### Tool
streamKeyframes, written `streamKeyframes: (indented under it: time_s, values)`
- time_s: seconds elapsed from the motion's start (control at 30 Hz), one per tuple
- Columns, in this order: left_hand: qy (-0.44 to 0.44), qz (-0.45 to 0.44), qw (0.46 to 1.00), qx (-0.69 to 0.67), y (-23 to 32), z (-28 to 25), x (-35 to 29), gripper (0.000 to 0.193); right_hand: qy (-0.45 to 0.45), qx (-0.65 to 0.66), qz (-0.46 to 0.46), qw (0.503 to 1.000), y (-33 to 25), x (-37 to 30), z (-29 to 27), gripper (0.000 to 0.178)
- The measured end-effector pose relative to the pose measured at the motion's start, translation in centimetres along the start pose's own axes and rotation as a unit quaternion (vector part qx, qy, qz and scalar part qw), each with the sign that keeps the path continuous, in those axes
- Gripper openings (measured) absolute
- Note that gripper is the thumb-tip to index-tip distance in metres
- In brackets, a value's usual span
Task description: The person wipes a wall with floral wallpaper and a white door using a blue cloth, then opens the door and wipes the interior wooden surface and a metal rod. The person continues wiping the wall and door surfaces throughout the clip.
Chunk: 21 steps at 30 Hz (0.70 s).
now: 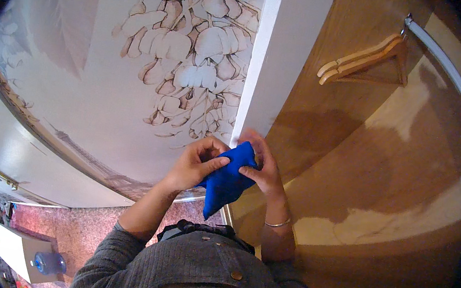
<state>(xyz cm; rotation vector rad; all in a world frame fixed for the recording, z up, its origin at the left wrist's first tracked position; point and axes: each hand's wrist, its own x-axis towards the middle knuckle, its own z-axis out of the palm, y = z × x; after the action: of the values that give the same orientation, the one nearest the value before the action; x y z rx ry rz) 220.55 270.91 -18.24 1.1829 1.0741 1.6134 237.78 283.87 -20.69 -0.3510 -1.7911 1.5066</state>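
Head view, and the pale flower-printed wall (111, 96) towers on the left, the wood-lined closet (318, 171) on the right. Two wooden hangers (359, 62) hang high in there, well apart from the action. From where I stand, it's all about the blue fabric (229, 181), held up between both hands, in front of the grey top (188, 267)! The step in hand looks to me like shaping or folding it in mid-air; the next move, I'd judge, calls for steady thumbs and a gathered lower corner. And what a blue: vivid, soft-looking, creased, bunched at the top and drooping to a point below. The left grip (208, 161) is closed on it, thumb pressing the near face. The right grip (257, 161) lays its thumb on the right side, but those fingers blur; whether they clasp it, I can't tell. Behind them, a thin bracelet (278, 224) rings the right wrist.
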Motion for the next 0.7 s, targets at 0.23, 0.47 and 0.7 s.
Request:
streamKeyframes:
  time_s: [0.23, 0.47, 0.7]
  values:
    - [0.144, 0.093, 0.974, 0.148, -1.0, -1.4, 0.7, 0.007, 0.230, 0.038, 0.127, 0.964, -2.2, 0.0, -0.1, 0.020]
    - [0.161, 0.007, 0.981, 0.106, -1.8, -2.5, -2.3, 0.009, 0.440, -0.300, -0.286, 0.797, -8.9, 4.8, -0.5, 0.015]
    - [0.228, -0.011, 0.968, 0.104, -1.8, -5.4, -7.2, 0.010, 0.240, -0.430, -0.412, 0.767, -5.1, 10.9, 1.5, 0.046]
